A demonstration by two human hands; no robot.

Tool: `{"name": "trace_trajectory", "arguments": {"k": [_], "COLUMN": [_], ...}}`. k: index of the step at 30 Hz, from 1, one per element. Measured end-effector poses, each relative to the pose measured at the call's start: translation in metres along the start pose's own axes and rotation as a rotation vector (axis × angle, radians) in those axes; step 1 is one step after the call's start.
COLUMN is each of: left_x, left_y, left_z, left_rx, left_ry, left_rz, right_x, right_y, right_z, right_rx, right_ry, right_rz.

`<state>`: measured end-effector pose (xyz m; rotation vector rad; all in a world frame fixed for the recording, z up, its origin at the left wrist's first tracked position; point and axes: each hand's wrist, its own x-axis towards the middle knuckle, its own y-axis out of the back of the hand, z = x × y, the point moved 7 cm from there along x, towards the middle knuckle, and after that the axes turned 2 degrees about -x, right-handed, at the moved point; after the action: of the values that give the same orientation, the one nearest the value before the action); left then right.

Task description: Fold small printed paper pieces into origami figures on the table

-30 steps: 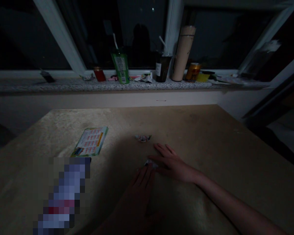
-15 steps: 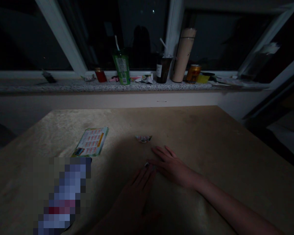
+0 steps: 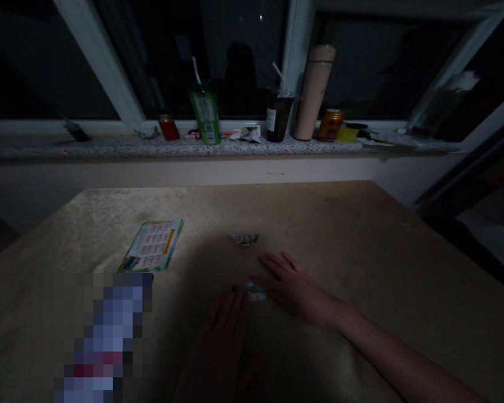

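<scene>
1. The small paper piece (image 3: 256,292) lies on the tabletop (image 3: 353,224) between the person's two hands; it is pale with a little greenish print, too dim to read
2. The right hand (image 3: 300,288) is palm down, to the right of the small paper piece, with its fingers spread — one fingertip reaches over the upper right part of the small paper piece, though how firmly it presses cannot be told
3. The left hand (image 3: 222,330) is palm down, to the left of the small paper piece and a little nearer the person, in deep shadow; its fingers are stretched out side by side and its thumb stands apart, the fingertips at or just beside the left edge of the small paper piece — contact there cannot be told
4. Beyond the small paper piece lies a folded paper strip (image 3: 244,239), patterned in pale and dark tones and touching neither hand
5. Well to the left of the small paper piece and farther off lies a printed card (image 3: 153,244) with rows of red print; also to its left, but reaching nearer the person, is a pixelated blue object (image 3: 109,333) with a reddish band, its kind impossible to tell
6. Well beyond the small paper piece, a speckled windowsill (image 3: 235,150) carries a green cup (image 3: 206,117), a dark cup (image 3: 279,118), a tall flask (image 3: 315,92) and a golden can (image 3: 331,125)
</scene>
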<state>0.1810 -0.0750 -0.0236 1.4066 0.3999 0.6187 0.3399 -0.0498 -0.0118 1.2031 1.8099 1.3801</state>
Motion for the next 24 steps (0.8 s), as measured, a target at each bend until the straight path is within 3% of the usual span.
{"name": "trace_trajectory", "arguments": {"k": [9,15,24], "left_x": [-0.002,0.009,0.031], "left_y": [0.0,0.015,0.032], "left_z": [0.002,0.001,-0.017], "left_rx": [-0.048,-0.042,-0.135], "left_ry": [-0.026,-0.054,0.071], "left_rz": [-0.013,-0.005,0.089], "right_x": [-0.001,-0.003,-0.006], "right_y": [0.001,0.005,0.009], "right_z": [-0.003,-0.003,-0.003], "right_rx": [-0.046,-0.013,0.053], "right_ry": [0.015,0.006,0.018], "right_rz": [0.031,0.095,0.103]}}
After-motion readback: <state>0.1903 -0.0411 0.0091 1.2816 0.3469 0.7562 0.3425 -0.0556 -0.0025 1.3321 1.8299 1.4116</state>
